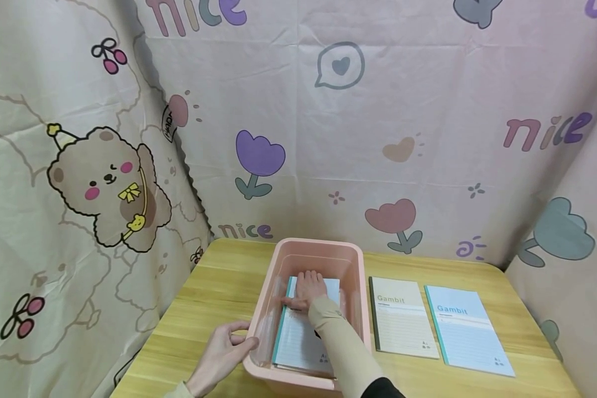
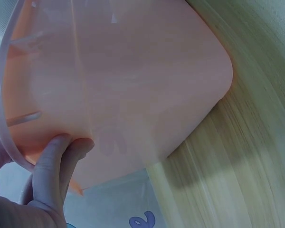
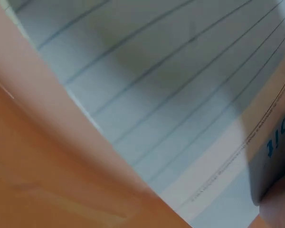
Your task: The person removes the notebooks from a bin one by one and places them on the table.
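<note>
Clock set on the bin, 12 pointing away from the person.

Nearest, at 5 o'clock: a beige fabric sleeve [image 1: 340,337] with a black band [image 1: 382,388] at the bottom edge of the head view. At 8 o'clock: left hand [image 1: 224,351], partly closed, gripping the rim of the pink plastic bin [image 1: 365,312]. Left wrist view: two fingers [image 2: 48,166] lie against the outer wall under the lip, the thumb across the rim.

Inside the bin: a pale-blue rectangular notebook with a teal spine [image 1: 298,345], lying cover up, spine toward 9 o'clock. A thin brownish edge shows under its near end; cannot tell what it belongs to. Right hand [image 1: 310,290] palm down on the cover's far half, fingers toward 12, thumb spread toward 9; opened out, pressing, nothing gripped. Right wrist view: ruled cover lines close up, bin wall at the lower left.

At 3 o'clock, just beside the bin: a cream rectangular notebook with a dark spine [image 1: 403,326], flat. Next to it, farther right: a light-blue rectangular notebook with a teal spine [image 1: 470,334], also flat. Both read "Gambit".

Beneath all: the yellow wood-grain counter [image 1: 229,268]. Beyond, at 12: a pale printed fabric backdrop [image 1: 308,160] with tulips; a brown cartoon bear [image 1: 106,188] at 10.
</note>
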Tool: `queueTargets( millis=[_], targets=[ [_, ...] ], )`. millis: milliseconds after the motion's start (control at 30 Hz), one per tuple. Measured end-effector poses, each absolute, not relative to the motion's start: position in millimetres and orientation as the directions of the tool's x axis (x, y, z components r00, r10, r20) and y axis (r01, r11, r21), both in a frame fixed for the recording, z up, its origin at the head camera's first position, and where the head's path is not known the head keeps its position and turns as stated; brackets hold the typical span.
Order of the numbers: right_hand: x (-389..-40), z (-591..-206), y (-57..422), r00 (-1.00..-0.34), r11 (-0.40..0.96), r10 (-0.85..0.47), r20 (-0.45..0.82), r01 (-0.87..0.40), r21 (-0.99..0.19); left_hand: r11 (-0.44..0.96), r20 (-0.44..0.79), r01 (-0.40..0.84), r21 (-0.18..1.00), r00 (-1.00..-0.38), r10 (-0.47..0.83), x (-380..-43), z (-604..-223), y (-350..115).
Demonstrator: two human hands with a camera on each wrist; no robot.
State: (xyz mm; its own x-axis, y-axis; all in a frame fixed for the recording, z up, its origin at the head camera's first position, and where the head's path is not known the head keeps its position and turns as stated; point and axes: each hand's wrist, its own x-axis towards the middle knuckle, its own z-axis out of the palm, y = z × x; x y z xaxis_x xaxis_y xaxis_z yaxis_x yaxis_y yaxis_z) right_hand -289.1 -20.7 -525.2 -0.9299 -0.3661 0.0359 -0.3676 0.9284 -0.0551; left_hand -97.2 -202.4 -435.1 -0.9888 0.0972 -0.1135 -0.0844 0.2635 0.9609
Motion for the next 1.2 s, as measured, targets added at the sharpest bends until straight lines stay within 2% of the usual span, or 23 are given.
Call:
queueTargets(
  millis=[333, 600, 767, 1200],
  targets=[
    [-293.8, -520.8, -20.2, -0.916, 0.927, -0.368, 0.158, -0.375, -0.012, 0.262, -0.102, -0.07, 0.962, -0.989, 0.109, -97.5, -436.4, -202.4],
    [-294.0, -504.8, -26.7, -0.901, 0.916, -0.396, 0.177, -0.4, 0.01, 0.271, -0.105, -0.079, 0.959, -0.991, 0.08, -96.3, -435.5, -201.5],
    [-296.0, -494.9, -27.7, -0.876, 0.903, -0.421, 0.235, -0.43, 0.016, 0.279, -0.095, -0.073, 0.958, -0.993, 0.065, -95.2, -436.3, -201.9],
    [-299.3, -420.9, -27.2, -0.855, 0.888, -0.448, 0.262, -0.459, 0.02, 0.27, -0.121, -0.111, 0.956, -0.993, 0.019, -95.9, -440.2, -203.3]
  ],
)
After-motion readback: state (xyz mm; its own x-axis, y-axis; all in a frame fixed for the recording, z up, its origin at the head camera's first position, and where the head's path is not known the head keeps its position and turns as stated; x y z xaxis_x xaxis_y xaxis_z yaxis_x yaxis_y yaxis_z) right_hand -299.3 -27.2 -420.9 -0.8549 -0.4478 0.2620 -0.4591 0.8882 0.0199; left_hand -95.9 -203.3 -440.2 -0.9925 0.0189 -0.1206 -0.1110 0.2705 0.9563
